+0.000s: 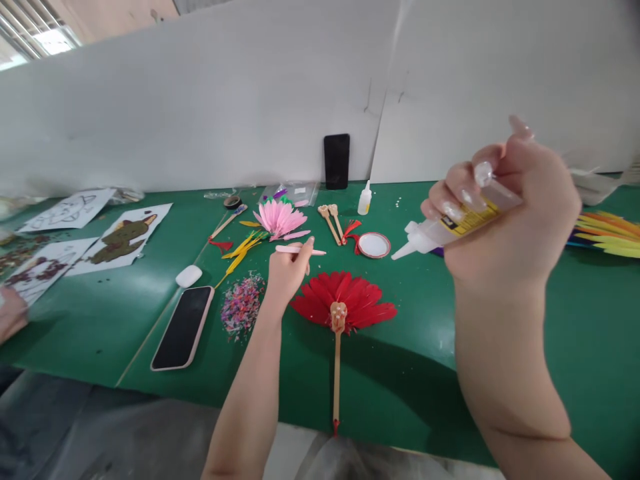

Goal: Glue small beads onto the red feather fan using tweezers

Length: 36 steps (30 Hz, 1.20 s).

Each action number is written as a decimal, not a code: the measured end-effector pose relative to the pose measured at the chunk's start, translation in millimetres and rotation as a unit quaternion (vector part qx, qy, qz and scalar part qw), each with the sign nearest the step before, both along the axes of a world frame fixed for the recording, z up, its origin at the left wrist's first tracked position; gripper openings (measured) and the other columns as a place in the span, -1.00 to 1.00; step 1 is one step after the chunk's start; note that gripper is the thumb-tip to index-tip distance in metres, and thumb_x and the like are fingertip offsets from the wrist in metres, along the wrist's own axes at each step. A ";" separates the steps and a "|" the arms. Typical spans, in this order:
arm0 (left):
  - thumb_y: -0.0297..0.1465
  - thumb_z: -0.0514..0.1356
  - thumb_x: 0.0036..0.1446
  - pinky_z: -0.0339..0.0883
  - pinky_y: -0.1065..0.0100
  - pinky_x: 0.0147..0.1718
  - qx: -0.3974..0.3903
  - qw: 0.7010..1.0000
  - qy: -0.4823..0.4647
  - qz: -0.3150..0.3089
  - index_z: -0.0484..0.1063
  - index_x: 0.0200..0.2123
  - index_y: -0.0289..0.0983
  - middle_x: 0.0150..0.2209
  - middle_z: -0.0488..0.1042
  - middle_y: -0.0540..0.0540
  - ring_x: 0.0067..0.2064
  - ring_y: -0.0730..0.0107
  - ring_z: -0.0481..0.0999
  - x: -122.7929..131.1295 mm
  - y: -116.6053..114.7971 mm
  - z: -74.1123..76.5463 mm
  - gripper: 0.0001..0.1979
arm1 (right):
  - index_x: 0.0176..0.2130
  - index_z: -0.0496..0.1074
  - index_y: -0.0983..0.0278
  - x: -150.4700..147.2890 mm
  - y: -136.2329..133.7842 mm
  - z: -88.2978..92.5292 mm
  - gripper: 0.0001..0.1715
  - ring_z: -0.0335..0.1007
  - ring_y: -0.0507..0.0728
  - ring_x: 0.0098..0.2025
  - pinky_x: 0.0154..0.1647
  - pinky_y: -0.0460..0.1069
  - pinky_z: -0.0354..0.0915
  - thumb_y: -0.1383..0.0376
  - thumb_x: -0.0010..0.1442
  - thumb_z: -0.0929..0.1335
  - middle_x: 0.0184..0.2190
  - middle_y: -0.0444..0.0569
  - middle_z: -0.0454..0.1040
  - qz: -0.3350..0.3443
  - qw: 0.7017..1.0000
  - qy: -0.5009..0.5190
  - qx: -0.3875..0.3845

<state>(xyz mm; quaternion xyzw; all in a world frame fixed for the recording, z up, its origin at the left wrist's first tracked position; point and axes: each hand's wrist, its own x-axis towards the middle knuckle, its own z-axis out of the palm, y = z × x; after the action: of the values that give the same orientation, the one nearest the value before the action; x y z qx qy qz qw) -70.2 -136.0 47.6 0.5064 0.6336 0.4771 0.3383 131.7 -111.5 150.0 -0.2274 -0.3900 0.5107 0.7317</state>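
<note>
My right hand (505, 220) is raised close to the camera, fingers wrapped round a clear glue bottle (453, 227) with a yellow label, its white nozzle pointing left and slightly down. My left hand (287, 270) reaches out over the green mat and pinches a pale pink feather (300, 250) that sticks out to the right. Just right of that hand lies a red feather fan (345, 303) on a wooden stick handle (337, 373). Behind the left hand lies a pink feather fan (279, 218).
A phone (183, 328) lies face up at left beside a white case (189, 275) and a heap of confetti (243, 305). Further back are a small glue bottle (365, 199), a round white lid (373, 245), wooden sticks (330, 220), an upright black phone (336, 161), picture sheets (120, 240), and yellow feathers (607, 233) at right.
</note>
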 end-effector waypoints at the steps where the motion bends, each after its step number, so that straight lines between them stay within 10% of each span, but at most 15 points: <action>1: -0.21 0.15 0.10 -0.05 0.43 -0.59 -0.003 1.000 0.028 -0.009 0.20 -0.76 -0.28 -0.78 0.15 0.08 -0.66 0.59 0.13 -4.1 -1.8 1.5 -0.53 | -0.69 0.22 0.26 -0.2 -0.9 1.0 -0.70 -0.11 -0.03 -0.65 -0.67 -0.06 -0.15 0.39 0.03 0.26 -0.64 -0.18 0.00 -0.001 1.000 0.004 0.003; 7: -0.17 0.18 0.07 0.02 0.45 -0.52 -0.011 0.984 0.164 -0.062 0.24 -0.70 -0.28 -0.69 0.18 0.09 -0.59 0.56 0.17 -12.2 -26.1 -2.2 -0.58 | -0.67 0.26 0.29 1.0 -3.6 4.9 -0.71 -0.10 -0.04 -0.68 -0.70 -0.06 -0.16 0.47 0.02 0.23 -0.65 -0.19 0.05 0.006 0.999 0.032 0.011; 20: -0.09 -0.07 0.19 0.13 0.44 -0.52 -0.043 0.937 0.245 0.245 0.24 -0.62 -0.22 -0.74 0.20 0.06 -0.59 0.46 0.30 -87.8 -63.7 -22.0 -0.55 | -0.77 0.25 0.26 4.5 -8.6 8.9 -0.65 -0.06 -0.02 -0.73 -0.73 -0.03 -0.16 0.46 -0.04 0.28 -0.77 -0.17 0.06 -0.005 0.999 -0.018 0.031; 36: -0.22 0.03 0.14 0.11 0.39 -0.47 -0.205 0.906 0.358 0.093 0.21 -0.77 -0.22 -0.74 0.28 -0.02 -0.53 0.34 0.41 -95.4 -63.4 -18.1 -0.54 | -0.77 0.32 0.29 3.9 -4.7 4.1 -0.70 -0.02 -0.02 -0.80 -0.79 -0.01 -0.13 0.45 -0.09 0.29 -0.82 -0.16 0.12 -0.005 0.998 -0.036 0.048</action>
<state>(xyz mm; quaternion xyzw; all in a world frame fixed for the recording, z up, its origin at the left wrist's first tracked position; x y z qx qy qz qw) -165.6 -199.4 29.5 0.5017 0.8400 0.1526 0.1394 135.6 -116.2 154.1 -0.2119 -0.4396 0.4792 0.7295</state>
